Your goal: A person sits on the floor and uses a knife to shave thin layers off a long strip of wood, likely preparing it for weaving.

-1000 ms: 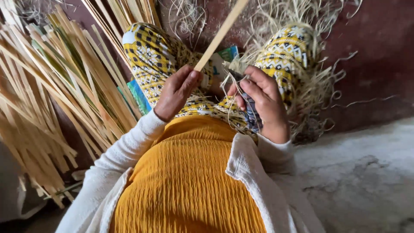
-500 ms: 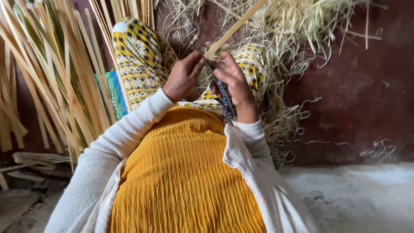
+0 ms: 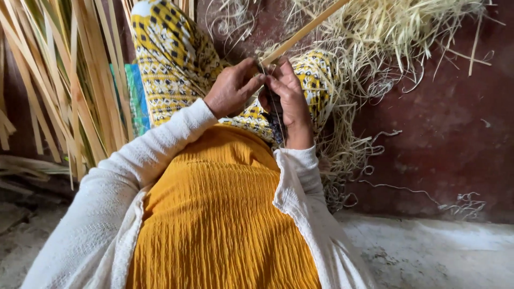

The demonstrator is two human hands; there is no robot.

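Observation:
A long pale bamboo strip point(image 3: 305, 31) slants up and away from my lap to the top of the view. My left hand point(image 3: 231, 90) pinches its near end between thumb and fingers. My right hand point(image 3: 288, 100) is closed around a dark blade-like tool point(image 3: 276, 124), whose thin edge meets the strip's end where the two hands touch. Both hands rest above my knees, which are covered in yellow patterned cloth point(image 3: 171, 59). Most of the tool is hidden under my right hand.
A bundle of long flat bamboo strips point(image 3: 64, 80) leans at the left, with a blue-green object point(image 3: 136, 99) behind my leg. A heap of curly pale shavings point(image 3: 407, 37) lies at the upper right on a dark red floor point(image 3: 455, 134). Grey concrete point(image 3: 439, 251) borders it.
My hands have drawn closer together at the strip's near end, and the tool now sits against the strip. The view has swung, so the shavings fill more of the right side.

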